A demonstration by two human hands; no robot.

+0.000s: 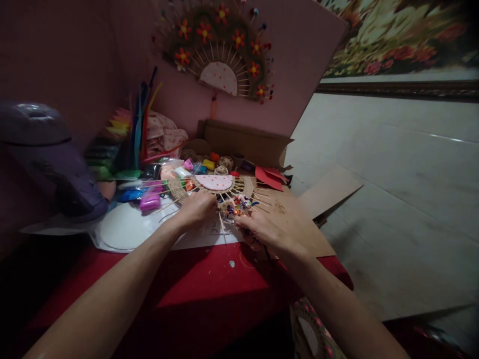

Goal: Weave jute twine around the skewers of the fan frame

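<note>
A half-round craft piece lies on the table, with a pink dotted half-disc (pixel 214 182), thin sticks fanning outward and a twine-wrapped band (pixel 177 190). My left hand (pixel 201 205) is closed on the near edge of this craft piece, its fingertips hidden. Just right of it, my right hand (pixel 258 227) is closed at a small multicoloured bundle (pixel 237 205) against the band. What the right fingers grip is too small and dark to make out.
A white disc (pixel 125 225) and a purple bottle (pixel 56 164) stand left. Colourful clay packets (pixel 150 198) and twine balls lie behind. Brown cardboard (pixel 295 219) covers the right side. A finished flowered fan (pixel 219 77) hangs on the pink board.
</note>
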